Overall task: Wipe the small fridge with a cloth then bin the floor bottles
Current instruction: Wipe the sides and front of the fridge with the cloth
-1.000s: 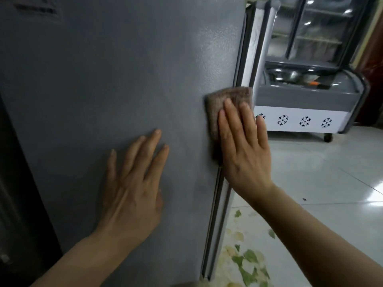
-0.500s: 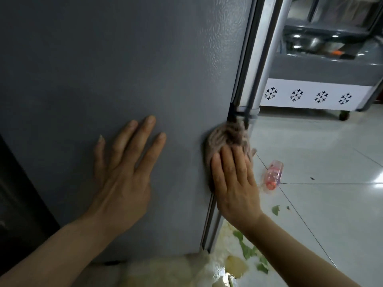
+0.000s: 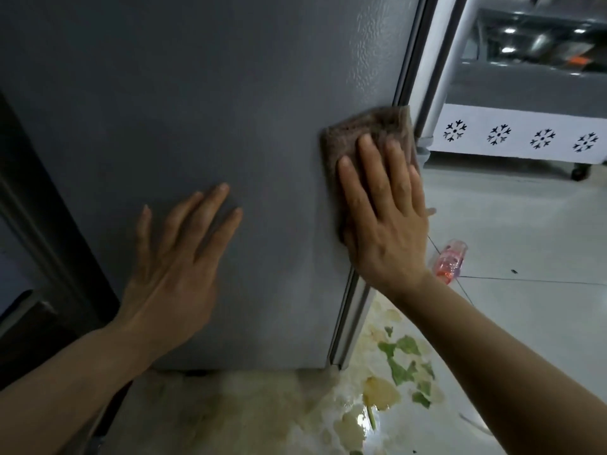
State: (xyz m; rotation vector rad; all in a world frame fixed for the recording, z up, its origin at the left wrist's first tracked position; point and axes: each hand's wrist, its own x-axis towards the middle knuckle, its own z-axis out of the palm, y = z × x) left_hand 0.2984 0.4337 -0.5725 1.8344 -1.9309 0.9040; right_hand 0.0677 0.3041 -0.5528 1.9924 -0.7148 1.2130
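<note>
The small fridge's grey side panel fills most of the view. My right hand presses a brown cloth flat against the panel near its right edge, fingers straight. My left hand rests flat on the panel lower left, fingers spread, holding nothing. A clear bottle with pink liquid lies on its side on the tiled floor just right of my right wrist.
A grey display freezer with snowflake marks on a white band stands on wheels at the back right. A patterned mat with green leaves lies at the fridge's foot. A dark unit sits to the left.
My right hand slid the cloth down the fridge edge, then spread it flat again near the edge. The view dropped, bringing the floor bottle into sight. My left hand stayed put.
</note>
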